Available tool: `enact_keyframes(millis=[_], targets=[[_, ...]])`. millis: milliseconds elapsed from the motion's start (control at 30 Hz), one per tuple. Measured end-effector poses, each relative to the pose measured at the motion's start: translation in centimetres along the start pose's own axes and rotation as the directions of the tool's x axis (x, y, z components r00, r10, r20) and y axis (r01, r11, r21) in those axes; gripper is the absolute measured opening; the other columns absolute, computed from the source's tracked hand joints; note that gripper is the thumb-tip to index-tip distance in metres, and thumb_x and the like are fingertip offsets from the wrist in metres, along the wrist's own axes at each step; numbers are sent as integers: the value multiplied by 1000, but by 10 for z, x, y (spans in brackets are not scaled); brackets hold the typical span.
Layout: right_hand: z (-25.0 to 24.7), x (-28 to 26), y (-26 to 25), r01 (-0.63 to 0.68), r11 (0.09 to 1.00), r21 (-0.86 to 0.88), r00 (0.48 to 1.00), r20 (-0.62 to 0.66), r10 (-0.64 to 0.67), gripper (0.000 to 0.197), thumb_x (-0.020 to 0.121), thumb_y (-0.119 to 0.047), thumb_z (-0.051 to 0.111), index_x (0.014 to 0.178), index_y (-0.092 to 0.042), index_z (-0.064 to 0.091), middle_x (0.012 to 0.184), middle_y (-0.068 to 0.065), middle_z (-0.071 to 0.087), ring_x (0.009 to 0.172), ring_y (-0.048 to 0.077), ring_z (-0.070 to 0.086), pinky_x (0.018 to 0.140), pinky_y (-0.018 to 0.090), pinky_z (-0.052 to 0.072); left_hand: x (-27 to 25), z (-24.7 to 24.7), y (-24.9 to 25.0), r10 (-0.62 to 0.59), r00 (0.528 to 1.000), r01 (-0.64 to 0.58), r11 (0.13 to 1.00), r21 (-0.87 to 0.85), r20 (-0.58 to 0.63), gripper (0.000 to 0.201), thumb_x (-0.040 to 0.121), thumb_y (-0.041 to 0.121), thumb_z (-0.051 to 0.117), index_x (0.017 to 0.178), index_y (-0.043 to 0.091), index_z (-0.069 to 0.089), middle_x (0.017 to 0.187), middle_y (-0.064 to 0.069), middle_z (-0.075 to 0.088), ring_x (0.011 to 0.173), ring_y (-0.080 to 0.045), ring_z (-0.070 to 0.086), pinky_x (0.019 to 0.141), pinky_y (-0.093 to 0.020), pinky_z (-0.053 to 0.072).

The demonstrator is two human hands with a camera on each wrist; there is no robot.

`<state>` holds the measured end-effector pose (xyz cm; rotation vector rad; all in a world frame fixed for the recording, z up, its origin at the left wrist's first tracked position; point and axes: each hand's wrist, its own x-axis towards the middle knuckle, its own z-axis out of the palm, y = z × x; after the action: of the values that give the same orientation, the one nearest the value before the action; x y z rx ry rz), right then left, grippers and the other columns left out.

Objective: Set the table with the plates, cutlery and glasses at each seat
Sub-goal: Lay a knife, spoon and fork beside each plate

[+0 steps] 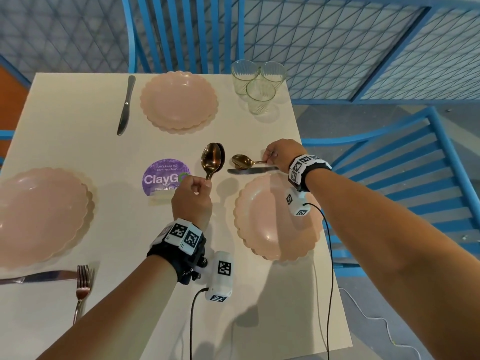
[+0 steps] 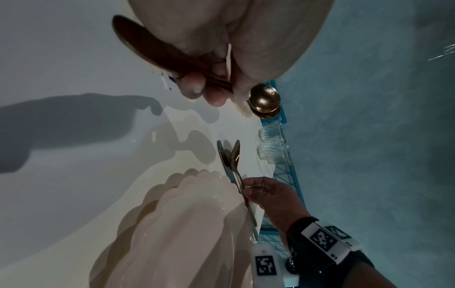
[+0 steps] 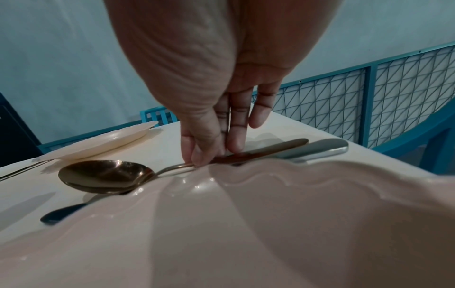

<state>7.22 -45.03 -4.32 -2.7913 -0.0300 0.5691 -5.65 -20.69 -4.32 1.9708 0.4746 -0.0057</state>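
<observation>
Pinching the handle of a gold spoon [image 1: 244,160], the right hand [image 1: 281,154] sets it on the white table [image 1: 65,141] against the table knife [image 1: 252,170], just beyond the right-side pink scalloped plate [image 1: 262,219]. The left hand [image 1: 192,201] grips two stacked gold spoons [image 1: 212,159] by their handles, fingers curled, bowls raised near the purple ClayGo sticker [image 1: 163,176].

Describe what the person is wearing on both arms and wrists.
Both forearms are bare, no sleeves. Each wrist carries a black strap topped with white blocks printed with black square markers. A white marker-tagged camera module hangs under each wrist, trailing a thin black cable.
</observation>
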Motion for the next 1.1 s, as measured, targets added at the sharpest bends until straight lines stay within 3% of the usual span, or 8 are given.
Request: enact_keyframes(millis=[200, 300, 400, 500, 600, 800, 933, 1100], targets=[[-22, -31, -16, 48, 992, 115, 974, -227, -21, 14, 93, -14, 64, 102, -20, 72, 105, -1, 64, 98, 18, 62, 89, 32, 50, -5, -14, 11, -2, 1000, 2, 1000, 2, -29, 8, 95, 21, 58, 88, 21, 61, 81, 1, 70, 73, -26, 71, 76, -45, 58], [-23, -93, -59, 333, 933, 137, 904, -329, -275, 14, 93, -12, 63, 100, -19, 74, 99, -3, 65, 91, 14, 60, 86, 34, 52, -17, -32, 24, 25, 999, -26, 999, -32, -26, 10, 99, 13, 50, 95, 15, 59, 81, -3, 68, 71, -26, 69, 70, -40, 59], [-4, -153, -108, 621, 783, -30, 761, -219, -611, 20, 89, -11, 67, 106, -19, 74, 102, -3, 70, 96, 15, 61, 83, 30, 53, -32, -48, 32, 69, 997, -69, 998, 13, 33, 14, 98, 10, 49, 90, 19, 55, 73, -3, 65, 65, -21, 63, 61, -29, 54], [18, -168, -138, 681, 708, -184, 711, -64, -700, 11, 82, -13, 75, 89, -21, 74, 84, -4, 68, 81, 17, 65, 65, 30, 55, -44, -65, 33, 156, 986, -162, 978, 131, 56, 21, 95, 1, 51, 87, 21, 51, 66, 8, 57, 56, 1, 54, 55, -8, 40], [25, -165, -152, 637, 735, -232, 756, 0, -655, 22, 67, -11, 85, 75, -28, 73, 68, -11, 62, 66, 10, 63, 49, 23, 46, -57, -83, 31, 154, 985, -167, 969, 183, 83, 19, 96, 4, 50, 86, 20, 51, 66, 3, 60, 57, -6, 56, 52, -14, 41], [22, -153, -187, 576, 810, -112, 817, 126, -563, 14, 94, -20, 54, 95, -29, 64, 97, -8, 66, 91, 15, 60, 70, 27, 43, -36, -130, 32, 74, 992, -59, 988, 144, -104, 17, 99, 12, 48, 87, 23, 51, 61, 6, 55, 50, -5, 48, 47, -18, 34], [18, -110, -216, 298, 943, 145, 937, 142, -318, 20, 85, -19, 56, 69, -30, 59, 80, -7, 71, 78, 12, 64, 70, 25, 47, 29, -179, 26, 4, 952, -7, 1000, -10, -305, 16, 99, 13, 51, 86, 21, 55, 72, 0, 63, 64, -17, 57, 57, -26, 41], [14, -9, -297, 47, 862, 505, 986, 112, -119, 24, 84, -14, 60, 63, -17, 70, 60, -5, 69, 59, 14, 63, 66, 30, 54, 127, -209, 15, -171, 948, 124, 975, -182, -268, 14, 94, 14, 53, 83, 20, 61, 85, -6, 69, 82, -29, 63, 79, -36, 53]])
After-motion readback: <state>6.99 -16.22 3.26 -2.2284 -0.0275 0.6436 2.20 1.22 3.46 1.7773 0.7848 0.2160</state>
